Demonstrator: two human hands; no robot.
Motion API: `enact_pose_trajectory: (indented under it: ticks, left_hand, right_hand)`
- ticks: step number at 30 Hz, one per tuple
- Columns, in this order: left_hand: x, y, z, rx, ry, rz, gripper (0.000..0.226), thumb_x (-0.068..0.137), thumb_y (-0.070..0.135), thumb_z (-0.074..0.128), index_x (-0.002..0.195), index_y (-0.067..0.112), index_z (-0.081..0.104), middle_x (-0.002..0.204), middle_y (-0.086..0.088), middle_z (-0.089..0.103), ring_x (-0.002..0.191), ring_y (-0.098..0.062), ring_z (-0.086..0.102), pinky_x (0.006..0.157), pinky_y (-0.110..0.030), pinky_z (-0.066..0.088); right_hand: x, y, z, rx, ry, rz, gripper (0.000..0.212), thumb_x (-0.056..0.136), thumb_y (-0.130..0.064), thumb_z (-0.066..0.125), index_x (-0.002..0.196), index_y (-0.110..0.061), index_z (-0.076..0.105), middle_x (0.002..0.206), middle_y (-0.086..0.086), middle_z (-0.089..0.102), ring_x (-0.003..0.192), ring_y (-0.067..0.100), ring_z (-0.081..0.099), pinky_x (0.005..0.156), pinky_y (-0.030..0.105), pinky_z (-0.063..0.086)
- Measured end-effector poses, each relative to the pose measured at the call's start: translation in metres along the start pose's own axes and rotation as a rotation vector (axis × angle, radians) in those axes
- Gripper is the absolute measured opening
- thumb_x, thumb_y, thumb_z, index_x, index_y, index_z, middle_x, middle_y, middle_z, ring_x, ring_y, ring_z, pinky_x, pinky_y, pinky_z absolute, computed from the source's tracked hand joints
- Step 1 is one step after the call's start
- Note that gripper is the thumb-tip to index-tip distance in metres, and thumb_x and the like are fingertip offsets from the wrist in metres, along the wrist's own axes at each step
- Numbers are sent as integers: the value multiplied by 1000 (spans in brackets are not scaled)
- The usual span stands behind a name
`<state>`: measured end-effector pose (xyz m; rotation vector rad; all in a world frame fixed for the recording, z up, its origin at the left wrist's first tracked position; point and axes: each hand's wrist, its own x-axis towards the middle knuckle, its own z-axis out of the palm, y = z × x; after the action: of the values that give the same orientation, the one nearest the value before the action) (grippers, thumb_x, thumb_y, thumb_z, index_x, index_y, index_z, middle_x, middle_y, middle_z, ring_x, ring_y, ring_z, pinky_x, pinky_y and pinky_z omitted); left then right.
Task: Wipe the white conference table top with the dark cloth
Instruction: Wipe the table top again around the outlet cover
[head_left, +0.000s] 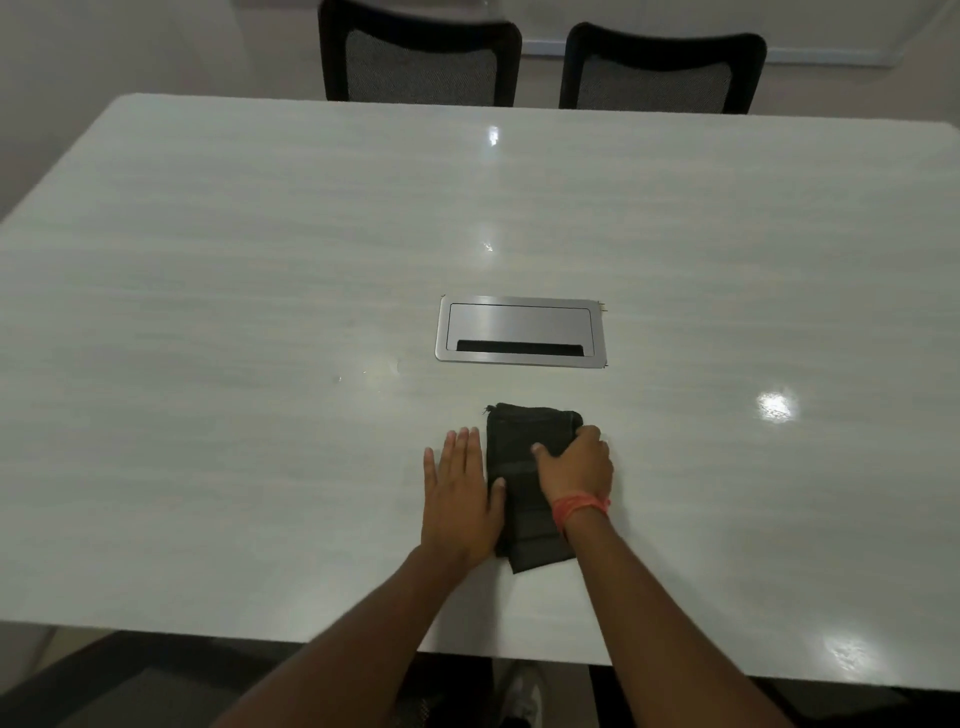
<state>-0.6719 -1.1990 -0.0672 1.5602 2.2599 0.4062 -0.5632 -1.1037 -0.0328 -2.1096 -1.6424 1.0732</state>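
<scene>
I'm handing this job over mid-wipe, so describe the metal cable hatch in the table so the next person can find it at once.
Start at the glossy white conference table top and look to its middle. Just beyond the folded dark cloth lies a brushed silver rectangular cable hatch, set flush into the surface. It is the only metal thing on the table, with a black slot along its near edge.
</scene>
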Motion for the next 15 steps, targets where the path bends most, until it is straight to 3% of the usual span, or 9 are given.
enact_pose_trajectory:
  ticks: [2,5,7,10,15]
  left_hand:
    - [0,-4,-5,-31,-13,-26,72,99,47,22,158,9,7,166,-10,13,155,-25,4,120,-36,-16]
    - [-2,-2,-7,-89,-33,-11,69,102,29,40,158,11,4,166,-8,11,155,-24,2,120,-34,-16]
    - [-2,5,-5,-128,-29,-5,68,99,21,42,157,12,7,165,-8,15,154,-24,4,121,-35,-15]
    - [-2,13,-5,-119,-42,-16,67,99,19,40,158,12,7,166,-8,14,154,-25,4,123,-39,-12]
    - [-4,15,-10,31,-79,-37,67,104,29,32,158,12,-4,167,-7,2,155,-26,-5,122,-43,-12]
  right_hand:
    - [4,-7,-3,185,-13,38,43,85,-9,71,123,-8,52,115,10,64,99,27,63,80,29,54]
    - [7,-10,-13,492,-138,35,45,81,5,70,120,-12,55,106,4,64,88,19,63,67,18,51]
    - [10,-6,-17,650,-253,79,47,79,11,68,117,-14,57,108,8,67,92,21,66,72,26,57]
    - [20,3,-21,655,-284,149,55,80,15,63,127,-13,56,122,13,65,106,31,62,90,43,57]
    - [28,11,-28,632,-201,108,61,87,10,62,141,-13,47,134,14,58,112,31,58,88,35,54]
